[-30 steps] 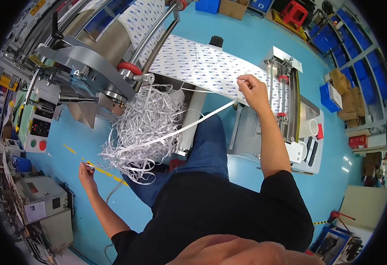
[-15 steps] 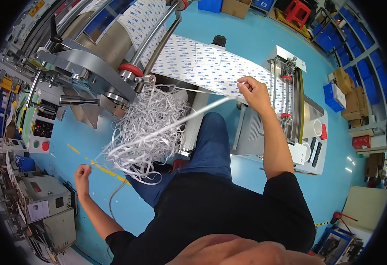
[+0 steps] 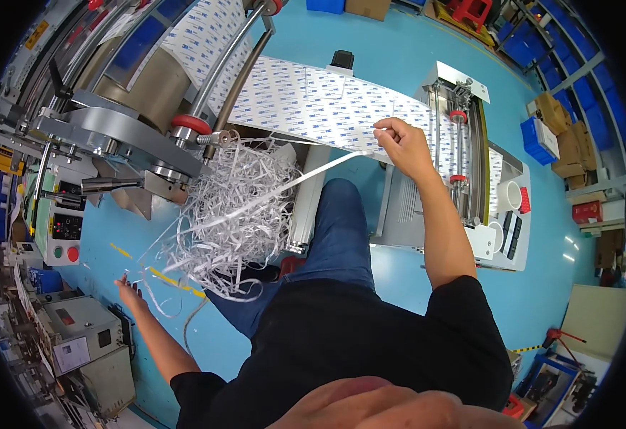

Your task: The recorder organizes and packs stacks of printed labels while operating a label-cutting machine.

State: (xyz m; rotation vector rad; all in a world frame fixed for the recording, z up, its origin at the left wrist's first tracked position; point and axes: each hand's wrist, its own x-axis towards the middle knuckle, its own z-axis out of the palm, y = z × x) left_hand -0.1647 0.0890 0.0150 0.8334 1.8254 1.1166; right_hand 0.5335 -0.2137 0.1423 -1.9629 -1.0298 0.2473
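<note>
Off to the left, my left hand point(image 3: 131, 293) is held over the floor with its fingers apart and nothing in it. Close to it dangles the thin end of a long white strip point(image 3: 277, 191). That strip crosses above a heap of shredded white strips point(image 3: 238, 207) and runs up to the near edge of a white sheet with blue print point(image 3: 284, 93). My right hand point(image 3: 407, 149) is at that edge, its fingers bent and thumb and forefinger close together; anything between them is too small to make out.
Left of the sheet stands a roller machine with a grey arm point(image 3: 106, 121) and a red-ringed metal roller point(image 3: 191, 123). The sheet runs right into another roller unit point(image 3: 459, 143). A white cup point(image 3: 509, 196) stands beyond it. A grey box-shaped machine point(image 3: 88, 325) is at lower left.
My left hand has opened and moved slightly down; the strip's end has left it and hangs loose. The strip has slackened a little. My right hand stays at the sheet's edge.
</note>
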